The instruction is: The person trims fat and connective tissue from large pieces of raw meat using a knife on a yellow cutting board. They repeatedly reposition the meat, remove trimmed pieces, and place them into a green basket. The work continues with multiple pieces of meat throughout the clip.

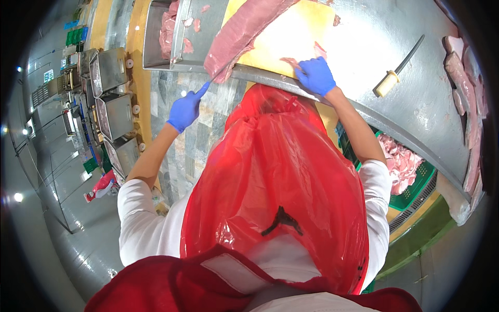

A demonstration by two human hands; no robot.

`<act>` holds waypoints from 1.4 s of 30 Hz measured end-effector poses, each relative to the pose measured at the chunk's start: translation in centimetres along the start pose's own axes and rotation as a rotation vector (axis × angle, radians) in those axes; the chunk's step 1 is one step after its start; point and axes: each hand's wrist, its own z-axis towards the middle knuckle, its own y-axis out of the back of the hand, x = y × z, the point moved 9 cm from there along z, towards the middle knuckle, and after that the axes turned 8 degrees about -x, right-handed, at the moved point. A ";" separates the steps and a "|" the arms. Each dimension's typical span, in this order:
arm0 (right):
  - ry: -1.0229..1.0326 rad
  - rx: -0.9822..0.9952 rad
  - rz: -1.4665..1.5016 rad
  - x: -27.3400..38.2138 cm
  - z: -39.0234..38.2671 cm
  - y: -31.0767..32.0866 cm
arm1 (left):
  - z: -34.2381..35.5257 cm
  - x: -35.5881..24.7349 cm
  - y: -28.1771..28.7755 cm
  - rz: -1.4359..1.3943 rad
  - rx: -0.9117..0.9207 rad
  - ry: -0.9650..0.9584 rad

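Your left hand (pixel 185 110) gripped a knife (pixel 222 72) that could've slipped on the meat (pixel 247 31) and cut you; I couldn't tell if your right hand (pixel 316 76) pinched the scrap (pixel 290 62).

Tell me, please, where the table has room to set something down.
Bare table lies between the yellow board and the loose knife, and between that knife and the rightmost meat. The left is crowded: large meat piece, metal tray.
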 end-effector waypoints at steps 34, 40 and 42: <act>0.223 -0.225 0.233 8.5 5.9 -4.6 | -2.2 -2.3 2.4 -0.884 -0.458 0.580; 0.293 -0.114 -0.110 10.3 11.3 -12.5 | -8.7 0.2 -0.5 -1.104 -0.655 0.818; 0.266 -0.054 -0.074 11.2 12.1 -12.4 | -9.8 1.3 -3.1 -1.191 -0.721 0.871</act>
